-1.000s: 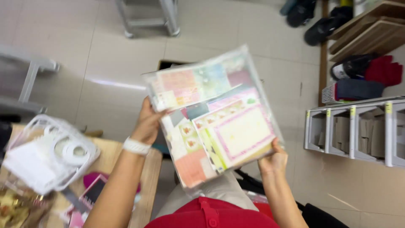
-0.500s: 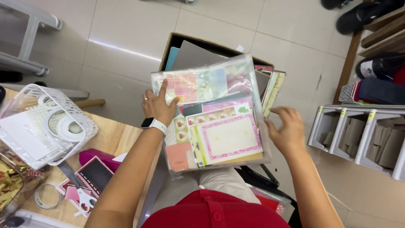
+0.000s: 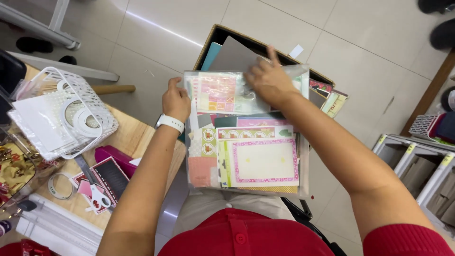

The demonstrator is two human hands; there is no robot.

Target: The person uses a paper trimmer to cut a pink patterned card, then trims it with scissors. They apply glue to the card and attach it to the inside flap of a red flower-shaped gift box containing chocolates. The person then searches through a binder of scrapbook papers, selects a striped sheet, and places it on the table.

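- Left hand (image 3: 176,100) grips the pouch (image 3: 246,132) by its left edge
- Right hand (image 3: 268,78) lies flat on its top, seemingly open
- One-sided grip: pouch could tip toward the box (image 3: 222,35) behind

A: What colours sit in the clear plastic pouch (image 3: 246,137)?

B: A cream card with a pink patterned border (image 3: 264,161) near its middle, a salmon-orange sheet (image 3: 201,171) at its near left, and a pastel pink and green checked sheet (image 3: 219,92) at the far end. A strip of green-and-white stickers with round motifs (image 3: 208,141) lies between them.

A: And the box on the floor (image 3: 222,40)?

B: Brown cardboard, black inside, holding a grey sheet (image 3: 234,57) and a teal one (image 3: 211,54).

A: On the left?

B: A white lattice basket (image 3: 95,102) with white tape rolls, a magenta case (image 3: 113,157), and a light wooden table (image 3: 128,137).

A: The person?

B: Red top (image 3: 246,234), white wristband (image 3: 170,123), beige trousers (image 3: 222,208).
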